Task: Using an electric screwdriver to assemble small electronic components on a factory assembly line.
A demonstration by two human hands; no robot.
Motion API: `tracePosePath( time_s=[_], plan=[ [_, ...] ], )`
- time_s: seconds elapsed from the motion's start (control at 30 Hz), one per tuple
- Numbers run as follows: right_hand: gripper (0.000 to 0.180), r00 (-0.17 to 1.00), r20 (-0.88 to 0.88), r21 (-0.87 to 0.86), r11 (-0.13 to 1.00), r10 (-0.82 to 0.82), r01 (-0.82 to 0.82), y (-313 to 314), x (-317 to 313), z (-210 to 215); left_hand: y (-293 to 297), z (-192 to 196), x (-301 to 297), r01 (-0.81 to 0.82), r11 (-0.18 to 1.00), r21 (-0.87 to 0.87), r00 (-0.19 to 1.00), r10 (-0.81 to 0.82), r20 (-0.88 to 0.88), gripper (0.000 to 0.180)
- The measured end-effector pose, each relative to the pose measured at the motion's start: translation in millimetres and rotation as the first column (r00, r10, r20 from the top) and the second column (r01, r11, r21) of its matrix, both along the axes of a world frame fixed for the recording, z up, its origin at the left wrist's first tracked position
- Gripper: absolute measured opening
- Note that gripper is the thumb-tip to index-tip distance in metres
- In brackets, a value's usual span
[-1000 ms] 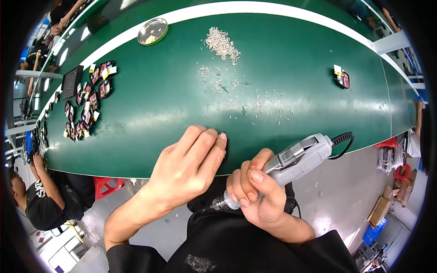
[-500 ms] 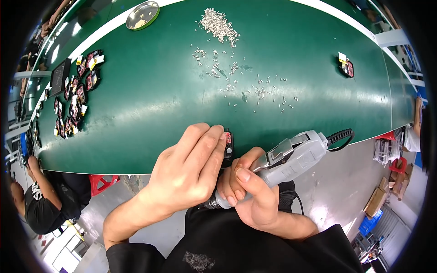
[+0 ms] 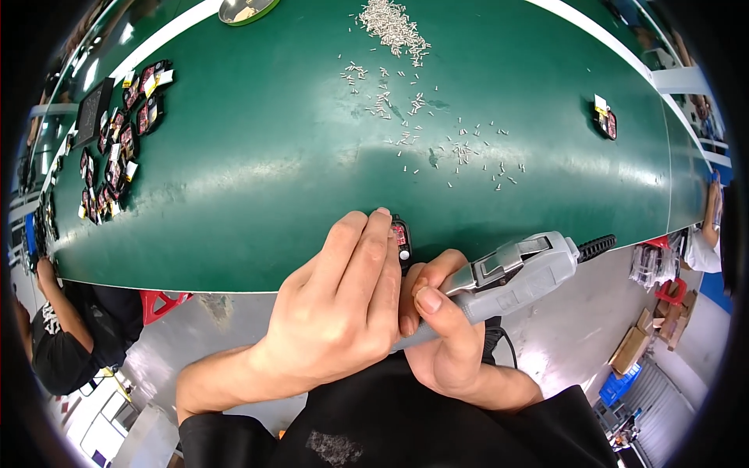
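My left hand [image 3: 335, 304] is closed around a small black plastic housing [image 3: 402, 248] with red and silvery parts on its face, near the front edge of the green table. Most of that housing is hidden by my fingers. In my right hand [image 3: 449, 343] is a grey electric screwdriver [image 3: 516, 271], lying slantwise with its corded end up to the right. Its bit end is out of sight behind my left hand. Both hands are close together, and the fingertips of the right reach toward the housing.
A heap of small metal screws [image 3: 392, 30] lies at the far middle, with loose screws [image 3: 462, 152] scattered nearer. Several black housings [image 3: 117, 168] with tags sit at left beside a black tray [image 3: 92, 113]; one tagged housing [image 3: 605, 121] is at right. A round dish [image 3: 265, 11] stands far back.
The view has shifted slightly. My left hand has come lower and rightward over the screwdriver's front end, covering the bit end that showed before. Both hands keep their grip.
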State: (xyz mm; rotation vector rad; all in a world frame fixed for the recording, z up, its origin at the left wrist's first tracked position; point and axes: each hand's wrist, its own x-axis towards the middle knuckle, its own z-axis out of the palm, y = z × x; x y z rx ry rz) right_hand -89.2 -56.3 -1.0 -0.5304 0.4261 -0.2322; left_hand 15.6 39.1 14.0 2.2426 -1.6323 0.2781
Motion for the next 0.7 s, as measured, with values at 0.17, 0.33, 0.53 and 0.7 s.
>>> tracePosePath(
  time_s=[0.17, 0.33, 0.53, 0.7],
  plan=[
    [0.015, 0.983, 0.138, -0.133, 0.986, 0.121, -0.103, -30, 3, 13, 9, -3, -7, -0.04, 0.995, 0.092, 0.998, 0.037, 0.041, 0.034],
    [0.026, 0.877, 0.426, -0.4, 0.916, 0.221, -0.036, -80, 34, 41, 14, -6, -7, 0.019, 0.998, 0.056, 0.999, -0.017, -0.041, 0.04],
    [0.032, 0.858, 0.38, -0.53, 0.842, 0.346, -0.105, -91, 64, 31, 14, -11, -8, -0.001, 1.0, 0.023, 0.999, 0.002, -0.05, 0.034],
    [0.031, 0.887, 0.329, -0.548, 0.831, 0.324, -0.1, -90, 70, 30, 12, -15, -6, -0.002, 1.0, -0.017, 0.999, 0.001, -0.038, 0.033]
  ],
)
